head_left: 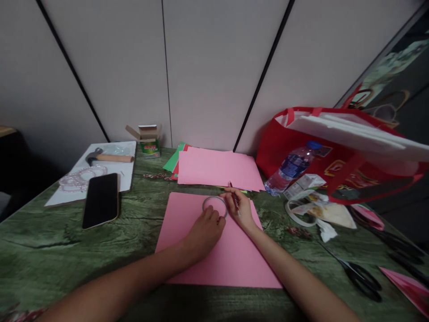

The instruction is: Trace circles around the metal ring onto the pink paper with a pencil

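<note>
A sheet of pink paper (187, 264) lies on the table before me. On its upper part rests a thin grey ring (214, 197), lying flat. My left hand (208, 230) has its fingers curled down onto the near edge of the ring, pressing it to the paper. My right hand (241, 208) is closed around a slim red pen (235, 201), held by the ring's right side. Whether the pen's tip touches the paper is too small to tell.
More pink sheets (217, 167) are stacked behind. At left lie a phone (101, 200), a hammer (112, 158) and a small open box (149, 145). To the right are a bottle (291, 167), a red bag (275, 138), a tape roll (291, 214) and scissors (360, 277).
</note>
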A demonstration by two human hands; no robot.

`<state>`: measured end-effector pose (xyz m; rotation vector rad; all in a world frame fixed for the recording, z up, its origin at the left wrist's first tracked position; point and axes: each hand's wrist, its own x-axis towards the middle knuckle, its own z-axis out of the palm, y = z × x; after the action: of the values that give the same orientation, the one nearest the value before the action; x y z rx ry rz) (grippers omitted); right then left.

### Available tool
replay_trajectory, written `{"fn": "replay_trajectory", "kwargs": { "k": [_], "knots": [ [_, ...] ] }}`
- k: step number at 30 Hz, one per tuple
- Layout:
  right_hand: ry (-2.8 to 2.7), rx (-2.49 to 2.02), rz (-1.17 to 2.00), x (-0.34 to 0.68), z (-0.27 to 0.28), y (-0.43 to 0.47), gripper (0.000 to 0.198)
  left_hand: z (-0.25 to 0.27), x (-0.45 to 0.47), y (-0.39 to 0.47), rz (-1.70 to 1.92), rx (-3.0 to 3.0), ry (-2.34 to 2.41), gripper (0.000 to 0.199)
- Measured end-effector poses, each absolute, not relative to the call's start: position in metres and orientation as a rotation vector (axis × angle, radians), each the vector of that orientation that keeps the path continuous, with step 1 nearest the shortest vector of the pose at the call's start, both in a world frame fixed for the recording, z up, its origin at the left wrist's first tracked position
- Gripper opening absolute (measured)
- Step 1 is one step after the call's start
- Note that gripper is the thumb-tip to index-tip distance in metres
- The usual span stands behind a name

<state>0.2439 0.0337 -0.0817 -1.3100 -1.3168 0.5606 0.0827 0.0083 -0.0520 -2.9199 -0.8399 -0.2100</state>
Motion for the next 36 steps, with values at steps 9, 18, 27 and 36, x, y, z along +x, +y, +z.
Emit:
{"fn": "replay_trajectory", "kwargs": {
  "k": [9,18,27,36],
  "knots": [
    [-1.307,-1.27,0.684,0.243,-0.089,0.038,0.024,-0.068,0.101,0.003,-0.256,-2.731,-1.036,0.033],
    [-1.175,-1.247,0.843,0.243,-0.096,0.044,0.031,-0.077,0.1,0.007,-0.367,-2.71,-0.995,0.032],
    [-1.24,-1.268,0.698,0.246,-0.082,0.035,0.038,-0.087,0.1,0.013,-0.399,-2.695,-1.026,0.034],
    [-1.066,-1.2,0.883,0.243,-0.075,0.063,0.046,-0.084,0.099,0.012,-0.308,-2.729,-1.031,0.039]
  ]
}}
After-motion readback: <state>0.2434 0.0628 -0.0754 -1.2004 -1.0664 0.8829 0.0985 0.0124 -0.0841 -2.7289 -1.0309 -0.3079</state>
